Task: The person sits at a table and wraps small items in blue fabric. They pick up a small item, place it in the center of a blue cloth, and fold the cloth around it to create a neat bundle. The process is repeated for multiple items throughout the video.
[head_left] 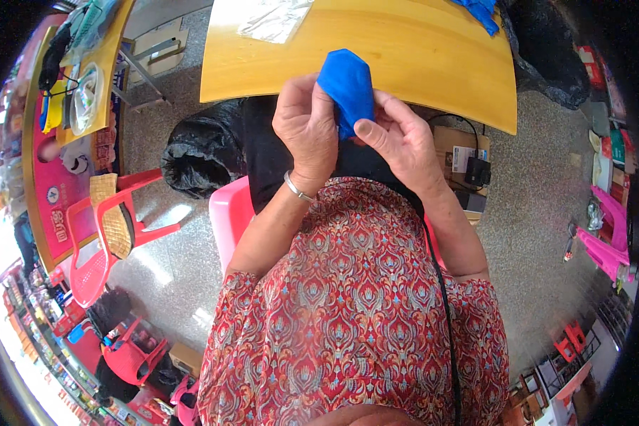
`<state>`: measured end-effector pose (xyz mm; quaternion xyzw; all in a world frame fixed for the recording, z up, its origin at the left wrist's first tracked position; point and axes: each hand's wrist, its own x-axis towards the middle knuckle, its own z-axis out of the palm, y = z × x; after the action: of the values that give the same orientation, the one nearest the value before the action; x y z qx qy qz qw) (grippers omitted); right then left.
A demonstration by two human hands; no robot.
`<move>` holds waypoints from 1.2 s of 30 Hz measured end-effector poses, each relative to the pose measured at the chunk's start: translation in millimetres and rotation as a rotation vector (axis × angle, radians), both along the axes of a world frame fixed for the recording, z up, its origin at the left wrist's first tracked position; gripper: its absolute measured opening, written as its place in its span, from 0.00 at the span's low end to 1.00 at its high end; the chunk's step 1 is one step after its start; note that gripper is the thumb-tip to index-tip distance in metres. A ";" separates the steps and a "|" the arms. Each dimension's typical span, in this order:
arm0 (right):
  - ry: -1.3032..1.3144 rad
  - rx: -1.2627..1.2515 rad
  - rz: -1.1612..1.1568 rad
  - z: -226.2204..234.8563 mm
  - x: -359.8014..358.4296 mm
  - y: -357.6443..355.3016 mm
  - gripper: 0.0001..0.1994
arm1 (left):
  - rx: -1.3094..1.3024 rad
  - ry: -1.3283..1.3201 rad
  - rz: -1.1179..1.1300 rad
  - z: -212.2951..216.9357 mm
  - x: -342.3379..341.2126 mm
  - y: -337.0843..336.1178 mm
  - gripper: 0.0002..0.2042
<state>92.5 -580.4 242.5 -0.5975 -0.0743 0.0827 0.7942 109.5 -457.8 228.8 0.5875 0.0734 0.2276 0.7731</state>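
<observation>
A blue folded piece of cloth (346,82) with a pointed top hangs between my hands, just over the near edge of the wooden table (419,78). My left hand (309,124) is closed on its left edge, thumb in front. At its lower right side, my right hand (405,142) pinches the cloth, with the thumb by the bottom corner. Some of the fingers are hidden behind the cloth. On the table's far left lies a clear plastic bag (273,18) with white contents, and more blue cloth (479,13) rests at the far right corner.
Black plastic bags stand left of my lap (202,153) and beyond the table's right end (547,53). A red chair (113,227) is at the left, near a side table (110,64). Under the table is a cardboard box (451,153). A pink stool (607,231) stands far right.
</observation>
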 end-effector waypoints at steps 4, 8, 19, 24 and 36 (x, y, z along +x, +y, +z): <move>0.060 -0.137 0.013 -3.6 1.2 -7.7 0.17 | 0.006 -0.009 -0.034 -0.9 -3.1 4.1 0.07; -0.084 -0.313 -0.019 -4.4 -2.2 -14.2 0.14 | 0.799 -0.188 0.110 -15.9 -1.0 18.9 0.19; 0.108 -0.262 -0.033 -7.1 3.0 -26.9 0.15 | 0.748 -0.025 -0.179 -11.8 -5.5 19.5 0.15; 0.068 -0.337 -0.035 -16.4 14.9 -40.2 0.16 | -0.167 0.186 -0.315 -17.5 -15.3 23.6 0.12; 0.109 -0.423 -0.037 -12.4 69.7 -102.8 0.12 | -0.226 0.378 -0.262 -30.0 -12.4 43.6 0.12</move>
<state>162.2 -683.2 230.1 -0.7467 -0.0013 0.1139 0.6553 97.2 -414.2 198.8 0.5340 0.1649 0.0023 0.8292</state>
